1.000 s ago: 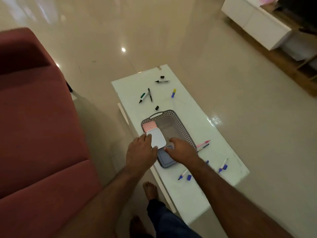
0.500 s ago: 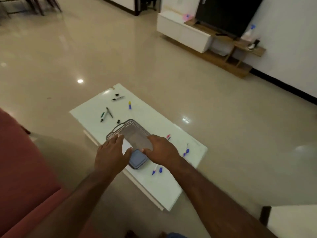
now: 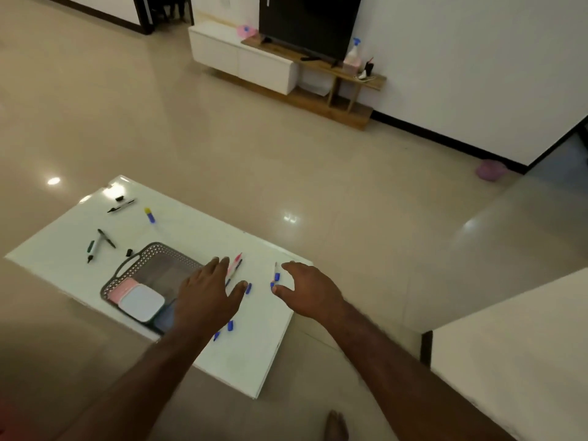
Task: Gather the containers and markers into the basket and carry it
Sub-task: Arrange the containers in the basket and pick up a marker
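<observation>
A grey perforated basket (image 3: 149,254) sits on the white low table (image 3: 191,237). Inside it lie a pink container (image 3: 122,288), a white container (image 3: 141,303) and a blue one (image 3: 164,319), partly hidden by my left arm. My left hand (image 3: 206,294) hovers over the basket's right end with fingers spread, holding nothing. My right hand (image 3: 305,289) is open above the table's right part, close to a blue-capped marker (image 3: 276,275). A pink marker (image 3: 236,261) lies beside my left fingertips. Black and green markers (image 3: 95,245) lie at the far left.
A yellow-and-blue marker (image 3: 149,214), a black marker (image 3: 121,205) and loose caps (image 3: 229,326) are scattered on the table. A TV stand (image 3: 280,71) stands by the far wall. A white surface (image 3: 515,354) is at the right. My bare foot (image 3: 335,426) is on the tiled floor.
Both hands have left the containers in the basket and moved right, spreading open over the markers. The camera view has tilted up and turned to the right.
</observation>
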